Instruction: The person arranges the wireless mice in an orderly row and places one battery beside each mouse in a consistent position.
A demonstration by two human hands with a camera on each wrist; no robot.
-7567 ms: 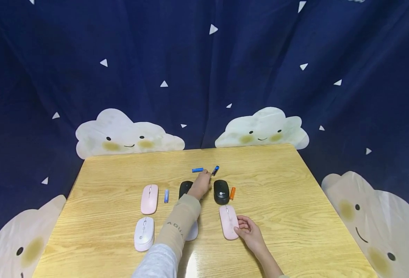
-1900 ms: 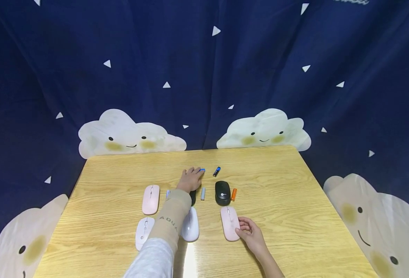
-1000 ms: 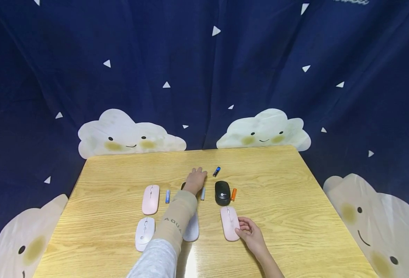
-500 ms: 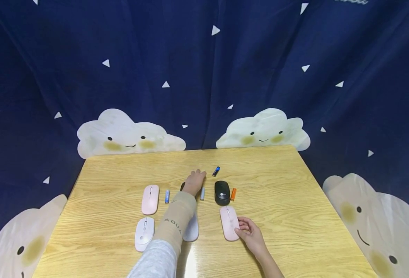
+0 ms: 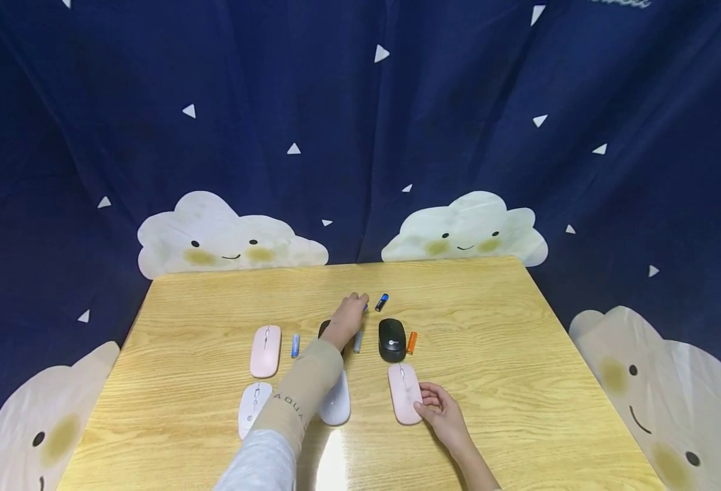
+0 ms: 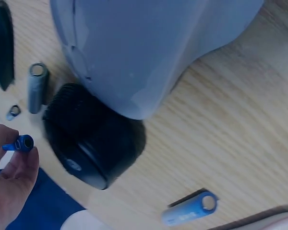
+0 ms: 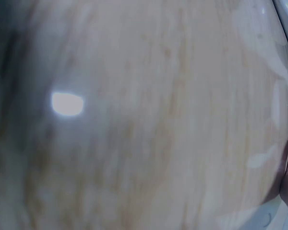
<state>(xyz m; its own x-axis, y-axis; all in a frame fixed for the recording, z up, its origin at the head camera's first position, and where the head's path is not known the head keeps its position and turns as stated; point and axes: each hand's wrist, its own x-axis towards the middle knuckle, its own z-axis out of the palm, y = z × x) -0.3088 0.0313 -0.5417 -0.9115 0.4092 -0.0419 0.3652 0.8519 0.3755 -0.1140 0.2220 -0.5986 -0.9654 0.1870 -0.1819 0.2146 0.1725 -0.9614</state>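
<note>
My left hand (image 5: 345,319) reaches over the table's middle and pinches a blue battery (image 6: 24,143) between thumb and fingers, seen best in the left wrist view. Below it, a black mouse (image 6: 93,136) lies partly hidden by the hand in the head view. Beside that mouse is a grey battery (image 5: 357,342); a dark battery with a blue end (image 5: 381,302) lies just right of the fingertips. My right hand (image 5: 448,419) holds the right edge of a pink mouse (image 5: 404,395), thumb and curled fingers at its side. The right wrist view catches only a bit of that hand.
Another black mouse (image 5: 392,339) with an orange battery (image 5: 411,343) stands right of centre. A white mouse (image 5: 336,406) sits under the left forearm. To the left are a pink mouse (image 5: 266,351), a light blue battery (image 5: 296,346) and a white mouse (image 5: 253,408).
The grey battery has come to lie beside the middle black mouse. My left hand has since taken hold of the blue battery at the back and shifted slightly right. The right hand stays put.
</note>
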